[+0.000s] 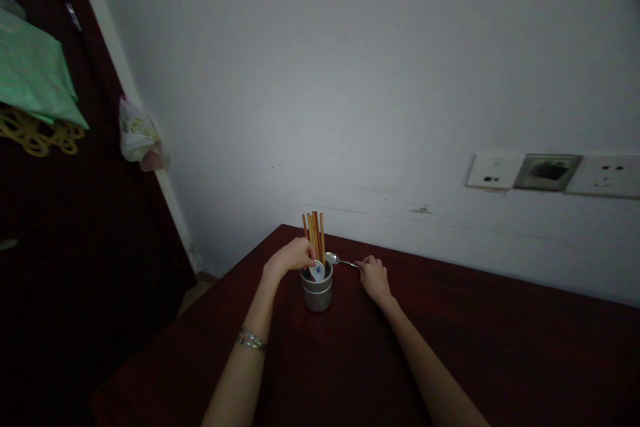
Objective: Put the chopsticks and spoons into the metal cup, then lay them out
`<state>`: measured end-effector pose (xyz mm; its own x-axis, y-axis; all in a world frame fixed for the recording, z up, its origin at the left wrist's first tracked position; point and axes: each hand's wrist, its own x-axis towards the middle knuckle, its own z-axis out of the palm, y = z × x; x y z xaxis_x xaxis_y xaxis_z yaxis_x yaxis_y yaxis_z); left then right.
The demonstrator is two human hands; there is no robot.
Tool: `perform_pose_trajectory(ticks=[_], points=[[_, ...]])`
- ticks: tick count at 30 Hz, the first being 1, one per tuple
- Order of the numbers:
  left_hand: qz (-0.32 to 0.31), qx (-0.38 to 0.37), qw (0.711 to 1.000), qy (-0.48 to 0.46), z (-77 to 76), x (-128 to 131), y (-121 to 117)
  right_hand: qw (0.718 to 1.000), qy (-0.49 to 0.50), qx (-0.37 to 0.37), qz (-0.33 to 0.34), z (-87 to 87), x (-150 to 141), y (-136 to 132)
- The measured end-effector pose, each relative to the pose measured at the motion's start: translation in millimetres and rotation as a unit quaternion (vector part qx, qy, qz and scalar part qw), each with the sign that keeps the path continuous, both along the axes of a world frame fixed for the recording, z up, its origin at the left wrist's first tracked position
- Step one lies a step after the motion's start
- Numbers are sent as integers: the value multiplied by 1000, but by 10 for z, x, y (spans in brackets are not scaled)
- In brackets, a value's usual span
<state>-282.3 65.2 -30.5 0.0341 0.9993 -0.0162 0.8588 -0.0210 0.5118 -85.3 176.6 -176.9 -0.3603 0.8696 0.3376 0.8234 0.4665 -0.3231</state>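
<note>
A grey cylindrical holder [317, 293] stands on the dark red table [450, 347] near the wall. Several orange-brown chopsticks [315, 232] stick up out of it. My left hand [293, 257] is closed at the holder's rim, pinching a white ceramic spoon with a blue mark [317, 271] that sits in the holder. My right hand [373, 277] rests on the table to the right of the holder, fingers closed on the handle of a metal spoon [336, 259], whose bowl points at the chopsticks. A bracelet is on my left wrist.
A white wall rises right behind the table, with sockets and a switch plate [547, 172] at the right. At the left a dark door or cabinet carries a hanging plastic bag [136, 135], a green cloth [35, 73] and a yellow rack. The table's left edge drops to the floor.
</note>
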Motion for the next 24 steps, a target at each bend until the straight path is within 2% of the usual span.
perform_pose_trajectory(ticks=[7, 14, 20, 24], points=[[10, 36, 998, 49, -4, 27, 7, 999, 41, -17, -5, -3, 6, 31], [28, 92, 985, 143, 94, 110, -65, 994, 102, -33, -2, 0, 39, 69], [66, 195, 960, 191, 330, 346, -278, 990, 140, -22, 6, -49, 36, 113], [88, 279, 943, 160, 556, 451, -482, 984, 174, -27, 5, -74, 33, 150]])
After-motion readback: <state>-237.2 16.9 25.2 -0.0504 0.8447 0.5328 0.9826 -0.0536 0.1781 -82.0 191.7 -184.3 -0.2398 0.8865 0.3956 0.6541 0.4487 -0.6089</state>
